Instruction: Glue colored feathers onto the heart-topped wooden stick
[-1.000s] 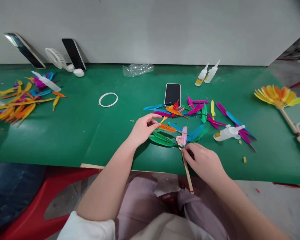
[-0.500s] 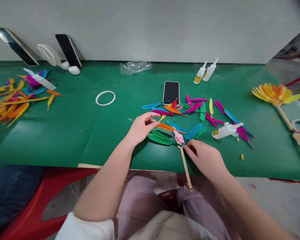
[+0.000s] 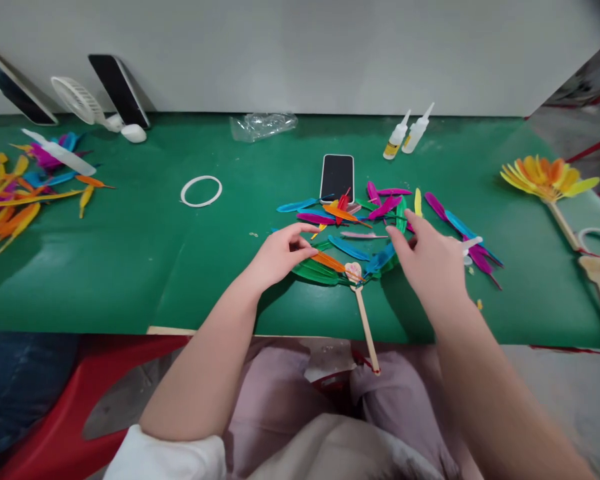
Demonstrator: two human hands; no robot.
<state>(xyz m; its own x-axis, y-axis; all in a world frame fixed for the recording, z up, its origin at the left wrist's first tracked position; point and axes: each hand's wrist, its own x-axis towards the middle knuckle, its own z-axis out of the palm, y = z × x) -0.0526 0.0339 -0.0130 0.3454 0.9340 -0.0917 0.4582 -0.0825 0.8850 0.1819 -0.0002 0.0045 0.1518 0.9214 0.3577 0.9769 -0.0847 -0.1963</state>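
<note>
A wooden fan handle (image 3: 366,330) lies at the table's front edge, its wider head (image 3: 353,273) bearing green and blue feathers that spread to both sides. My left hand (image 3: 280,257) pinches an orange feather (image 3: 329,261), whose quill points at that head. Over the loose feathers right of the head is my right hand (image 3: 427,257), thumb and forefinger apart, near a green feather (image 3: 401,212); nothing shows between them. A pink feather (image 3: 364,235) lies just above the fan. Partly behind my right hand is a glue bottle (image 3: 473,244).
Beyond the feathers lie a phone (image 3: 337,179), two glue bottles (image 3: 396,139) and clear plastic film (image 3: 263,127). At left are a white ring (image 3: 201,191), a feather pile (image 3: 10,207) and a small fan (image 3: 77,100). A yellow-orange feather fan (image 3: 549,180) lies at right.
My right hand has left the fan head and moved up and right to the loose feathers, and opened. The pink feather now lies above the fan. The view has shifted slightly.
</note>
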